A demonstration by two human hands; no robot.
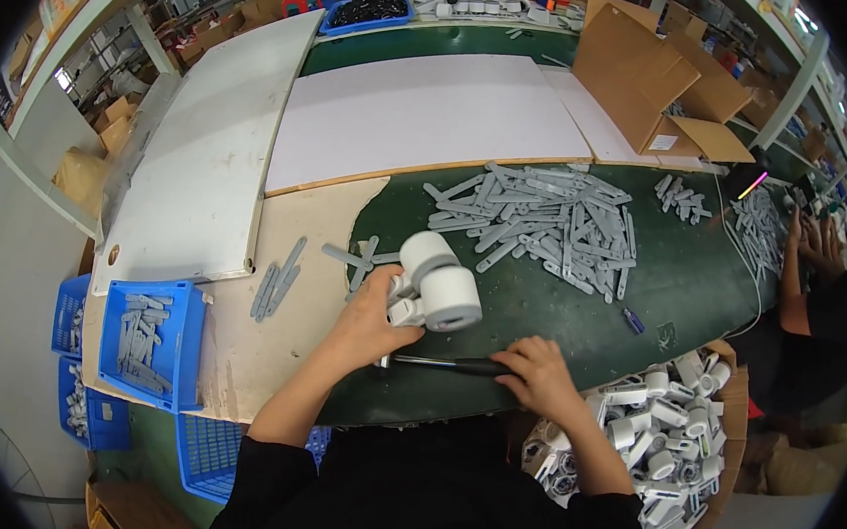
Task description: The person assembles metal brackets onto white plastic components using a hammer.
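Note:
My left hand point(368, 318) grips a white plastic fitting with two round, cylinder-shaped heads point(440, 284), each with a grey band, and holds it above the table. Beneath it lies a hammer point(445, 364) with a black grip; its metal end is partly behind my left wrist. My right hand point(539, 373) is closed round the far end of that grip. Just beyond the fitting, a few flat grey plastic strips point(346, 256) lie crossed on the table. More grey strips point(278, 281) rest on the cardboard at left.
A large heap of grey strips point(556, 220) covers the middle right, near a blue-handled screwdriver point(633, 321). White fittings fill a carton point(663, 443) at lower right. A blue bin point(193, 346) of grey parts stands left. Another person's hands point(818, 241) work at far right.

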